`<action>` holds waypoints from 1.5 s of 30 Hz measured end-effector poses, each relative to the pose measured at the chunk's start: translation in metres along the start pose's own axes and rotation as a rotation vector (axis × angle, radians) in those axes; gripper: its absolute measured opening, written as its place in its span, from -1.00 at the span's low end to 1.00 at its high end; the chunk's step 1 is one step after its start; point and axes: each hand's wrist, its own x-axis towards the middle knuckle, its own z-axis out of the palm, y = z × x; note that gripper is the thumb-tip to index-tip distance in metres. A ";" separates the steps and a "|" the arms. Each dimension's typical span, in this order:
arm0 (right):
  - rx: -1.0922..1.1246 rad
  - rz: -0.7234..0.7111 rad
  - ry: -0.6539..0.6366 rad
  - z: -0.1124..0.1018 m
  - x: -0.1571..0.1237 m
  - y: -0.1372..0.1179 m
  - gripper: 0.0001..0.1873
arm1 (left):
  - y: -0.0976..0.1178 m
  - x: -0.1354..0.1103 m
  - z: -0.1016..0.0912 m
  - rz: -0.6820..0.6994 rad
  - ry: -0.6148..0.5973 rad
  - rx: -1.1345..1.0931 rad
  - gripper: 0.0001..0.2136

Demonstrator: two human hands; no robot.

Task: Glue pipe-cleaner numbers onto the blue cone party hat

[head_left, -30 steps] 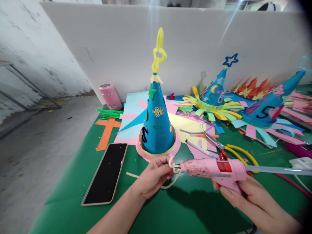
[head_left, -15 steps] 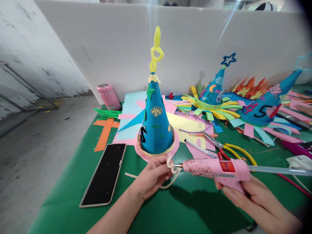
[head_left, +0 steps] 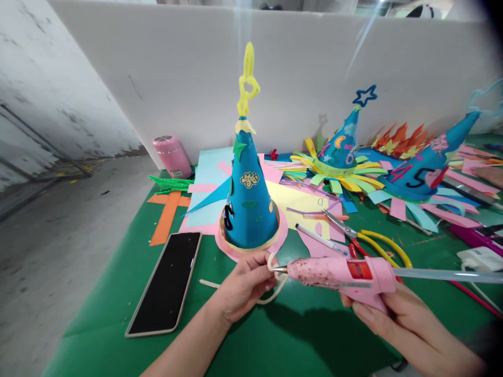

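Between the thumb and fingers of my left hand is a bent cream-coloured pipe cleaner, its tail trailing below and to the left. My right hand grips a pink glue gun by its handle, with a clear glue stick sticking out of the back. The metal nozzle is at the curled end of the pipe cleaner, by my left fingertips. Just behind my left hand stands a blue paper cone hat with a pink brim and a yellow pipe-cleaner topper.
A phone lies to the left, with orange paper strips, green pipe cleaners and a pink bottle beyond. Scissors and a pen lie right of the hat. Two more decorated hats stand farther right.
The glue gun has moved slightly left, bringing its nozzle closer to my left fingertips. The whole view has shifted a little. My left hand keeps its hold on the pipe cleaner.
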 end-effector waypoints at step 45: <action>-0.060 -0.073 -0.063 -0.002 -0.006 0.013 -0.76 | 0.000 0.000 0.002 0.008 -0.076 -0.008 -0.84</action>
